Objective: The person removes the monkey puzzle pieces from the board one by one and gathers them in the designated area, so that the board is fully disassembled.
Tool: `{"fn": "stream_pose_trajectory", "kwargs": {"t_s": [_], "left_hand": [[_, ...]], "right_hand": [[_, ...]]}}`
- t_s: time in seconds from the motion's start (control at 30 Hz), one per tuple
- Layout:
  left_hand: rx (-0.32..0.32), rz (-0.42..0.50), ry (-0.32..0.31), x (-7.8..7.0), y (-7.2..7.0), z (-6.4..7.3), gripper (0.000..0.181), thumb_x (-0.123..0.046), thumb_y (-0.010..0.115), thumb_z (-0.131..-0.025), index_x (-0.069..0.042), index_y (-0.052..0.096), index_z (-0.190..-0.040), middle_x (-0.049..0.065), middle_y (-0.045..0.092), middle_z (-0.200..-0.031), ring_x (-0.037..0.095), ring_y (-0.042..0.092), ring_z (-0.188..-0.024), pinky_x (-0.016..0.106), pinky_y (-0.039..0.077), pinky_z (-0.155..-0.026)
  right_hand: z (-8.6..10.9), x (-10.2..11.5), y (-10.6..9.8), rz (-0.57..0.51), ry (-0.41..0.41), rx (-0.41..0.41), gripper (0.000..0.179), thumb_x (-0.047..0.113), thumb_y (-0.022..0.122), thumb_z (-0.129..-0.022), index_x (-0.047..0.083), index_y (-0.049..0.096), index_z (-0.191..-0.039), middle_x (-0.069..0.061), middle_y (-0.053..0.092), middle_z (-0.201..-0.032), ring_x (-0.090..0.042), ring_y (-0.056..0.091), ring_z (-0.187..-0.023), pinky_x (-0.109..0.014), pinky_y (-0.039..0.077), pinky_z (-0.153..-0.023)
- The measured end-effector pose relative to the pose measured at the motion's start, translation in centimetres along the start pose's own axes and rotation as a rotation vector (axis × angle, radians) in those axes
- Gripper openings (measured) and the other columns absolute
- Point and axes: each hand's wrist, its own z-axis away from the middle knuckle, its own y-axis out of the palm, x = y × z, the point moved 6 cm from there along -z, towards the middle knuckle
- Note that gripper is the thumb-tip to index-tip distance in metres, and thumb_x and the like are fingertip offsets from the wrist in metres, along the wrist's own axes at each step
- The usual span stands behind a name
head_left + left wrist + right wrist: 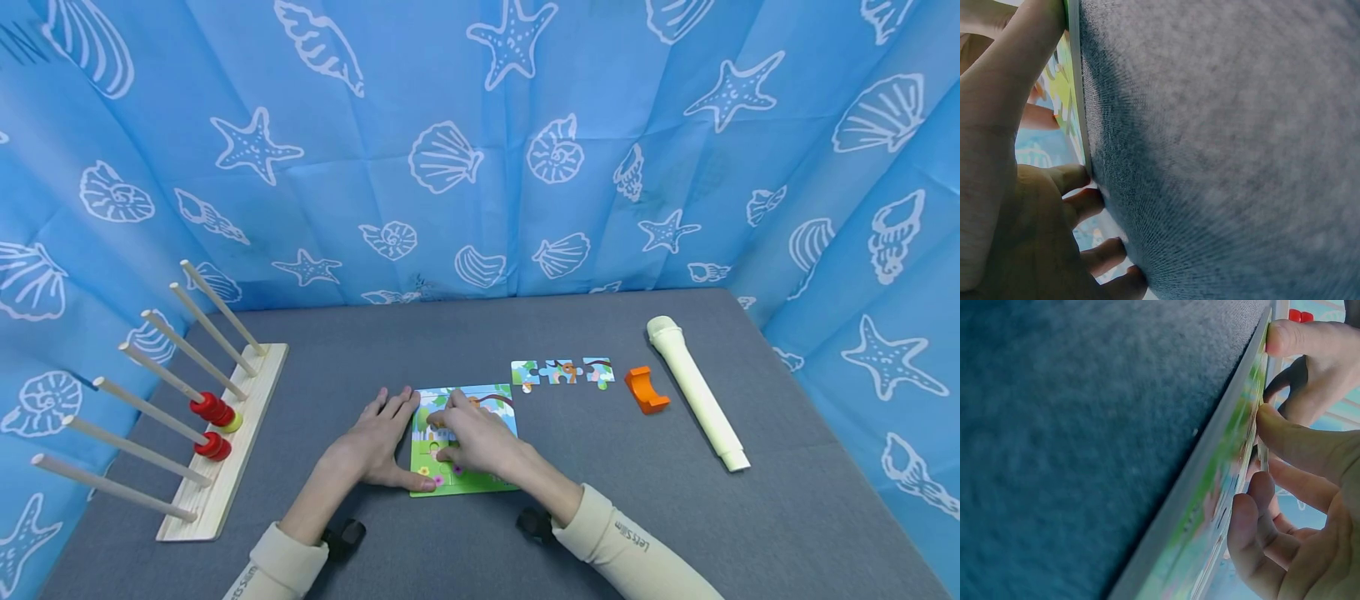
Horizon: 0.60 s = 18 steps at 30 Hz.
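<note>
The puzzle board (480, 487) lies on the table (420, 550); the left hand (381, 446), fingers spread, rests at its left edge, probably for steadiness, while the right hand (483, 442) pinches a piece (1264, 456) over it.

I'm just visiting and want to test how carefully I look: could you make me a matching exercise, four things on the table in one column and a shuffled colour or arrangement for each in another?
Things:
1. Puzzle board
2. Loose puzzle pieces
3. Arched block
4. Microphone-shaped stick

Colours and arrangements:
A. Cream, lying at a slant
B. Three in a row
C. Orange all over
D. Green along its near edge

Right pairs: 1-D, 2-B, 3-C, 4-A
</note>
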Motion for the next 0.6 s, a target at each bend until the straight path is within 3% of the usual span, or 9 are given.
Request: {"fn": "stream_pose_trajectory", "kwargs": {"t_s": [0.6], "left_hand": [[0.006,0.003,0.001,0.0,0.0,0.0,0.133,-0.074,0.081,-0.069,-0.010,0.014,-0.165,0.017,0.014,-0.173,0.049,0.009,-0.158,0.068,0.025,-0.122]], "right_hand": [[1.2,-0.6,-2.1,-0.074,-0.032,-0.019,0.044,0.015,0.079,-0.090,0.007,0.068,-0.133,-0.007,0.055,-0.109,-0.009,0.047,-0.073,-0.020,0.042,-0.057]]}}
